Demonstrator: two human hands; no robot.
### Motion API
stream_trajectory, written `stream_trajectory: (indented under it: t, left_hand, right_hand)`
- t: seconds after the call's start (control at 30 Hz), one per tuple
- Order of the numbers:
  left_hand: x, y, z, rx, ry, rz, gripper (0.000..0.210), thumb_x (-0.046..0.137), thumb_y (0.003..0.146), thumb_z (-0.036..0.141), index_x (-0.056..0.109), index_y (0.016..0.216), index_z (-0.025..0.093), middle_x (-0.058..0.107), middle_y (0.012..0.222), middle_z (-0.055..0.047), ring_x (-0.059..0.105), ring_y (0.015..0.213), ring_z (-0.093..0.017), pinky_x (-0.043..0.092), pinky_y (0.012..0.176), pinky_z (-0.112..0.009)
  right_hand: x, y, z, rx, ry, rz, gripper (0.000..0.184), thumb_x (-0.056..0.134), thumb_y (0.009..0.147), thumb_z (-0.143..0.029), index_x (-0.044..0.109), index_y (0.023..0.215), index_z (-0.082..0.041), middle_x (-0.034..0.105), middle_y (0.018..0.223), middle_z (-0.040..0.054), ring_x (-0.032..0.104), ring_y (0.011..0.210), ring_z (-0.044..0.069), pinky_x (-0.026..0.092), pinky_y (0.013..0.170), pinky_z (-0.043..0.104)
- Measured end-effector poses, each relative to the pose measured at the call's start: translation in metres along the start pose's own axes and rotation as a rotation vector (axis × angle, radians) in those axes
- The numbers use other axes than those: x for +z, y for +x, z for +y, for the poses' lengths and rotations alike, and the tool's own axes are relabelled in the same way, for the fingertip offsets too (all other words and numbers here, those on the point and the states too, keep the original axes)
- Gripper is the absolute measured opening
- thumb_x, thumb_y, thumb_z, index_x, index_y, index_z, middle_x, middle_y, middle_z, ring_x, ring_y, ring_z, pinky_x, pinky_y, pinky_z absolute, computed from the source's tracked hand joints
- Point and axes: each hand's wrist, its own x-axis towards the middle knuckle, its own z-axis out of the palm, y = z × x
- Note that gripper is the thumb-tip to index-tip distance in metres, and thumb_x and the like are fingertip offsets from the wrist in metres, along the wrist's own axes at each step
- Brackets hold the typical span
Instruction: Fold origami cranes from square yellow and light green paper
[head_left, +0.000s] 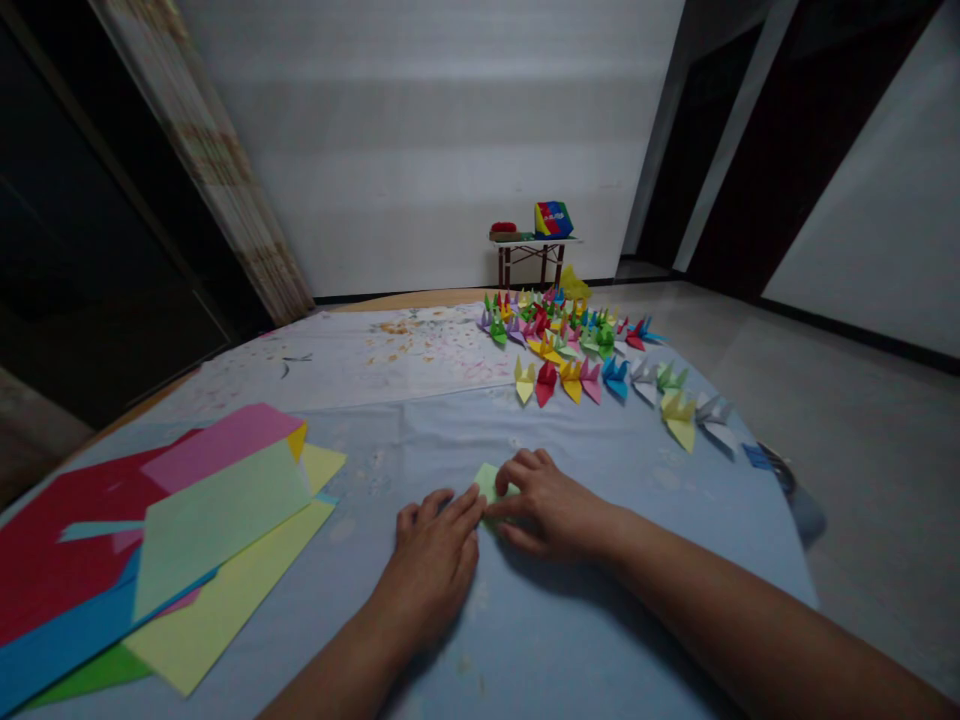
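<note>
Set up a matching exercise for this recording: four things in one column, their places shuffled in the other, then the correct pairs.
Things:
1. Sheets
2. Small paper
3. Cranes
4. Box

Places:
A. on the stand by the wall
B. between the left hand and right hand
C. piled to the left of the left hand
D. on the cloth beyond the right hand

Pairs: 1-C, 2-B, 3-D, 4-A

The small pale-green paper lies on blue cloth — partly hidden.
</note>
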Motion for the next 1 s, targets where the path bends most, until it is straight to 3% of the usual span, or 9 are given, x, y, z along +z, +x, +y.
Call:
stream_trajectory:
  t: [0.3, 0.63, 0.77, 0.87, 1.0]
  left_hand:
    - [-0.001, 0.001, 0.001, -0.019, 0.012, -0.010, 0.043, 0.034, 0.085, 0.022, 0.043, 0.126, 0.032, 0.046, 0.133, 0.001, 0.035, 0.120, -0.026, 0.025, 0.093, -0.050]
    - [-0.005, 0.001, 0.003, -0.030, 0.021, -0.065, 0.045, 0.034, 0.083, 0.021, 0.042, 0.128, 0.029, 0.043, 0.135, 0.000, 0.033, 0.122, -0.027, 0.022, 0.095, -0.051]
    - [-0.004, -0.001, 0.003, -0.016, 0.033, -0.061, 0.047, 0.034, 0.083, 0.021, 0.040, 0.129, 0.029, 0.042, 0.136, 0.000, 0.031, 0.124, -0.028, 0.022, 0.096, -0.051]
    - [-0.001, -0.003, 0.001, -0.007, 0.033, -0.046, 0.048, 0.034, 0.084, 0.021, 0.036, 0.130, 0.032, 0.040, 0.137, 0.002, 0.030, 0.125, -0.028, 0.021, 0.096, -0.053]
    - [0.002, -0.004, -0.002, 0.002, 0.022, -0.042, 0.049, 0.033, 0.084, 0.020, 0.035, 0.131, 0.033, 0.039, 0.138, 0.003, 0.029, 0.126, -0.027, 0.020, 0.096, -0.052]
  right_hand:
    - [-0.003, -0.004, -0.009, -0.043, -0.117, -0.101, 0.020, 0.049, 0.079, -0.032, 0.064, 0.091, -0.023, 0.056, 0.091, 0.0075, 0.042, 0.089, 0.022, 0.026, 0.074, 0.036]
    - [-0.010, -0.018, -0.018, -0.059, 0.013, -0.083, 0.017, 0.052, 0.078, -0.029, 0.066, 0.084, -0.021, 0.057, 0.097, 0.0055, 0.042, 0.092, 0.020, 0.026, 0.077, 0.036]
    - [-0.018, -0.013, -0.010, 0.080, 0.063, 0.049, 0.023, 0.048, 0.082, -0.028, 0.064, 0.098, -0.023, 0.056, 0.101, 0.0068, 0.042, 0.093, 0.020, 0.027, 0.079, 0.037]
    - [-0.012, -0.008, -0.005, 0.102, 0.072, 0.021, 0.028, 0.048, 0.082, -0.028, 0.060, 0.107, -0.025, 0.057, 0.102, 0.0069, 0.041, 0.094, 0.021, 0.028, 0.080, 0.037]
    - [0.001, -0.007, -0.005, 0.065, 0.062, -0.050, 0.025, 0.048, 0.082, -0.029, 0.061, 0.104, -0.028, 0.055, 0.107, 0.0055, 0.041, 0.096, 0.021, 0.028, 0.080, 0.036]
